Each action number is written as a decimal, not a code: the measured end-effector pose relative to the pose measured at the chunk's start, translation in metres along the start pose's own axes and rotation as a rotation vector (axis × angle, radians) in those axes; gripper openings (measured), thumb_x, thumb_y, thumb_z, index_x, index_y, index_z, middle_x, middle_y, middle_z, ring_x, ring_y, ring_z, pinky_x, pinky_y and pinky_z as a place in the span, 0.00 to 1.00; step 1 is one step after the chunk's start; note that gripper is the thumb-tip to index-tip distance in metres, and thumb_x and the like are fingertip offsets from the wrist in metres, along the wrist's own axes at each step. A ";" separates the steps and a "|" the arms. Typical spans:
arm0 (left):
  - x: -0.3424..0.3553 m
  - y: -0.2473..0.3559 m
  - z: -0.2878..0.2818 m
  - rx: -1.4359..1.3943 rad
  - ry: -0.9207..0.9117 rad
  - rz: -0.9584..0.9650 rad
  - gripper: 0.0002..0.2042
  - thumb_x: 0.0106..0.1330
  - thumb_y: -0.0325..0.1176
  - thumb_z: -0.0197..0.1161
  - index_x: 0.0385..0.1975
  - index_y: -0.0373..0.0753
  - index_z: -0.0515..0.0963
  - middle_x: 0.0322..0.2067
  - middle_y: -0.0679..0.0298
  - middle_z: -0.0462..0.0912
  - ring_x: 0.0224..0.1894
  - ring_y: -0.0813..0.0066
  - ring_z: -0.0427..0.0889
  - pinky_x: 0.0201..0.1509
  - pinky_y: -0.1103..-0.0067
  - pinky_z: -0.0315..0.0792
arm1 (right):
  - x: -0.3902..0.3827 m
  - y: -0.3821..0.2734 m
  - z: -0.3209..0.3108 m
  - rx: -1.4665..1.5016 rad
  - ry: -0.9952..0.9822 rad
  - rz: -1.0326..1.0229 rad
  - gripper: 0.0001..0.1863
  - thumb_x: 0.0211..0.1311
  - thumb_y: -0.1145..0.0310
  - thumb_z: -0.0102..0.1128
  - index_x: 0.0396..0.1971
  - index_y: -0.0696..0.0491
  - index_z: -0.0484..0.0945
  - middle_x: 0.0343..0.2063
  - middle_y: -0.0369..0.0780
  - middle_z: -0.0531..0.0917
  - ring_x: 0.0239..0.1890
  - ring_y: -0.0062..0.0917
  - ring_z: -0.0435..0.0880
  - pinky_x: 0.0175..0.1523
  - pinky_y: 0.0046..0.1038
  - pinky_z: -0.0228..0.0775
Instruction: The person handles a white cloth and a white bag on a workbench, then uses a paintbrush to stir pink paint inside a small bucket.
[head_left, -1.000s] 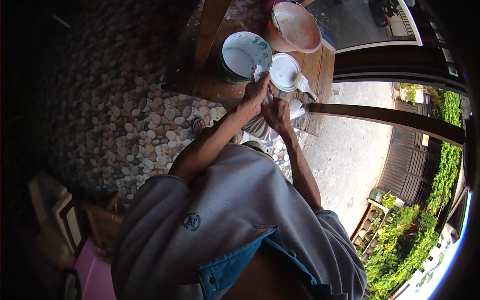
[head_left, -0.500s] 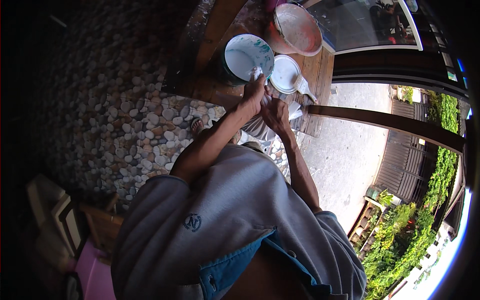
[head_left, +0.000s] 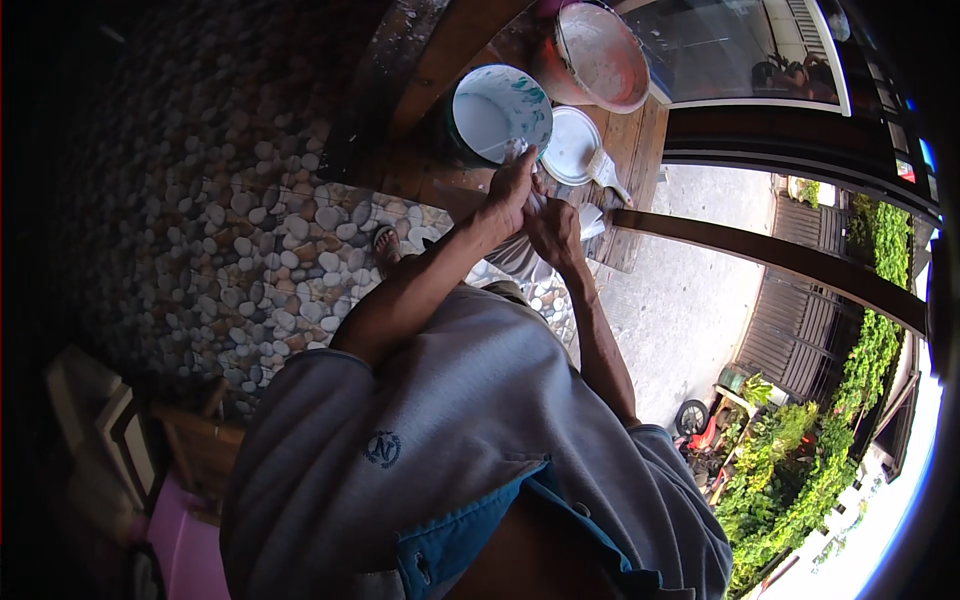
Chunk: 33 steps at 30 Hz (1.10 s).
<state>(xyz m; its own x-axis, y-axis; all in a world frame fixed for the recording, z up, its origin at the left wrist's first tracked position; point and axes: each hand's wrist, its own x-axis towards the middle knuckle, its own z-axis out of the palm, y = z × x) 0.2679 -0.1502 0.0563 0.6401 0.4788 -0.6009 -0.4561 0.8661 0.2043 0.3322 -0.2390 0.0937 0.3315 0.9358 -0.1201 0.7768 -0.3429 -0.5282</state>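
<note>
Both my hands are closed, one in front of the other, around a crumpled whitish rag-like piece (head_left: pixel 537 203). My left hand (head_left: pixel 510 190) grips its far part, close to the near rim of a paint bucket (head_left: pixel 472 141). My right hand (head_left: pixel 553 230) grips it nearer to me, to the right. The bucket holds white paint and has green smears on its inner wall. Right of it lies a round white lid (head_left: pixel 570 140) with a white-coated paintbrush (head_left: pixel 606 173) across its edge. Fingers hide most of the whitish piece, so its exact kind is unclear.
A reddish, white-stained pail (head_left: pixel 603 60) stands behind the lid on the wooden bench (head_left: pixel 640 130). A wooden beam (head_left: pixel 770 252) runs off to the right. Pebble-patterned floor (head_left: pixel 270 240) spreads left, and a pink object (head_left: pixel 190 545) sits at lower left.
Both hands keep their hold on the whitish piece with barely any movement. The view has shifted slightly, and a red vehicle with a black wheel now shows at right.
</note>
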 end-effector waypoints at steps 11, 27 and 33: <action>-0.020 0.000 -0.003 -0.020 -0.052 0.057 0.14 0.67 0.47 0.47 0.35 0.40 0.68 0.21 0.65 0.71 0.20 0.74 0.71 0.27 0.78 0.69 | -0.006 0.002 0.004 0.097 -0.044 0.180 0.16 0.41 0.66 0.59 0.22 0.66 0.75 0.16 0.56 0.76 0.24 0.48 0.81 0.30 0.40 0.70; -0.013 0.004 0.006 0.026 0.146 0.173 0.09 0.69 0.40 0.49 0.31 0.42 0.68 0.17 0.70 0.64 0.17 0.80 0.64 0.22 0.80 0.65 | 0.003 -0.010 0.000 0.015 -0.033 0.023 0.10 0.52 0.68 0.54 0.28 0.62 0.73 0.21 0.52 0.76 0.23 0.44 0.76 0.31 0.35 0.68; -0.007 0.004 -0.001 -0.005 0.153 0.199 0.12 0.67 0.41 0.52 0.31 0.38 0.71 0.25 0.66 0.67 0.21 0.78 0.67 0.22 0.80 0.65 | 0.010 -0.018 -0.001 0.044 -0.055 0.064 0.10 0.53 0.68 0.55 0.26 0.61 0.74 0.21 0.54 0.75 0.24 0.45 0.77 0.30 0.34 0.68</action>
<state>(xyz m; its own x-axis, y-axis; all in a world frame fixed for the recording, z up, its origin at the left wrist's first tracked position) 0.2606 -0.1503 0.0605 0.4360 0.6123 -0.6595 -0.5669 0.7560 0.3272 0.3218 -0.2234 0.1033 0.3491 0.9155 -0.1998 0.7302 -0.3994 -0.5543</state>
